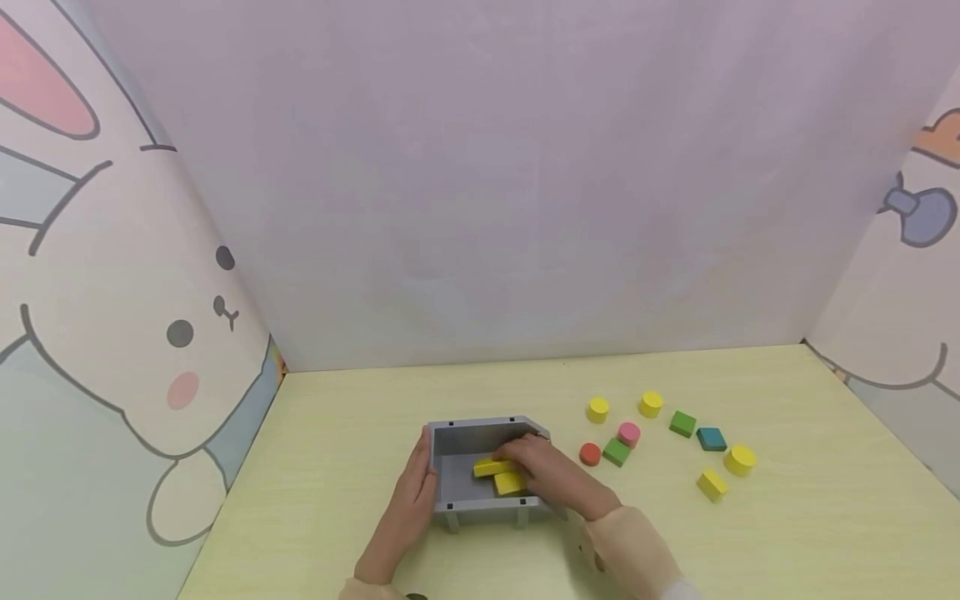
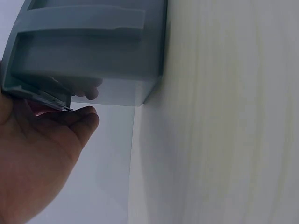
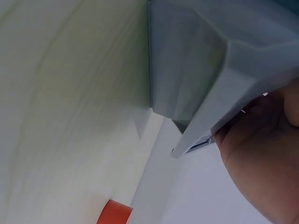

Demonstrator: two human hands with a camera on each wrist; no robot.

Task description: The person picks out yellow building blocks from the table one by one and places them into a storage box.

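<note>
A grey plastic bin (image 1: 457, 475) stands on the table in the head view, its low cut-away side towards the right. Along its left wall lies my left hand (image 1: 411, 500), touching the edge with fingers fairly straight. My right hand (image 1: 543, 467) reaches in over the right side, fingers curled onto a yellow block (image 1: 489, 467); the thumb is hidden. Beside that block, another yellow block (image 1: 510, 483) lies partly under the hand. The left wrist view shows my left fingers (image 2: 84, 121) at the bin's rim (image 2: 42, 95). In the right wrist view, the bin wall hides my right fingertips.
Right of the bin lie yellow cylinders (image 1: 651, 405), a pink cylinder (image 1: 629, 434), a red cylinder (image 1: 590, 454), green blocks (image 1: 682, 424), a teal block (image 1: 711, 439) and a yellow block (image 1: 712, 485). A pale curtain (image 1: 525, 208) hangs behind the table.
</note>
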